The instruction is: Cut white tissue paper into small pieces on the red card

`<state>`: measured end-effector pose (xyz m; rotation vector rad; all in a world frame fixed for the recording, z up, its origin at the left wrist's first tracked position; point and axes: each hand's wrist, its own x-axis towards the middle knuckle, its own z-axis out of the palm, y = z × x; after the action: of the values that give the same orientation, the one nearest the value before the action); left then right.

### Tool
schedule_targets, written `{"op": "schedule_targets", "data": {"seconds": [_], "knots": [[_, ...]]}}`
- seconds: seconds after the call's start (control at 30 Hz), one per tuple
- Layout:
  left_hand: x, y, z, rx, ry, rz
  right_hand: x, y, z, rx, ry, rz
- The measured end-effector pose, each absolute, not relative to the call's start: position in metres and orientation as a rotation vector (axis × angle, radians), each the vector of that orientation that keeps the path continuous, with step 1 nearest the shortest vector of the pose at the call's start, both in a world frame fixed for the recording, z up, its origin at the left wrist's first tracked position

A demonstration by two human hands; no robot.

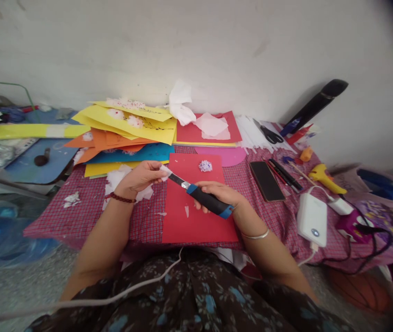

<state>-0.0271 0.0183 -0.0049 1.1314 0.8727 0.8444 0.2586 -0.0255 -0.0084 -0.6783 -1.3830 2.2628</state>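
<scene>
My right hand (pixel 221 193) is closed around a black and blue utility knife (pixel 204 198), its blade pointing left toward my other hand. My left hand (pixel 140 179) pinches a small piece of white tissue paper (pixel 165 171) at the blade's tip. Both hands hover over a red paper sheet (pixel 196 221) lying on the red checked cloth (pixel 144 221). A small white paper flower (pixel 205 165) rests near the far end of the red sheet. More white tissue scraps (pixel 115 179) lie under my left wrist.
A pile of yellow, orange and blue paper sheets (pixel 130 124) lies at the back left. Scissors (pixel 269 133), a dark phone (pixel 266 180), pens (pixel 284 174), a yellow glue gun (pixel 323 177) and a white power bank (pixel 312 219) lie to the right. A white cable (pixel 113 295) crosses my lap.
</scene>
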Motion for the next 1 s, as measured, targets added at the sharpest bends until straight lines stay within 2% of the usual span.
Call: {"op": "schedule_targets", "data": {"seconds": [0.4, 0.83, 1.0], "knots": [[-0.026, 0.019, -0.011, 1.199, 0.858, 0.748, 0.259, -0.026, -0.007, -0.72, -1.421, 2.252], [-0.024, 0.015, -0.003, 1.256, 0.82, 0.762, 0.262, -0.024, -0.01, -0.684, -1.403, 2.214], [-0.019, 0.016, -0.009, 1.112, 0.855, 0.831, 0.261, -0.023, -0.008, -0.684, -1.386, 2.178]]}}
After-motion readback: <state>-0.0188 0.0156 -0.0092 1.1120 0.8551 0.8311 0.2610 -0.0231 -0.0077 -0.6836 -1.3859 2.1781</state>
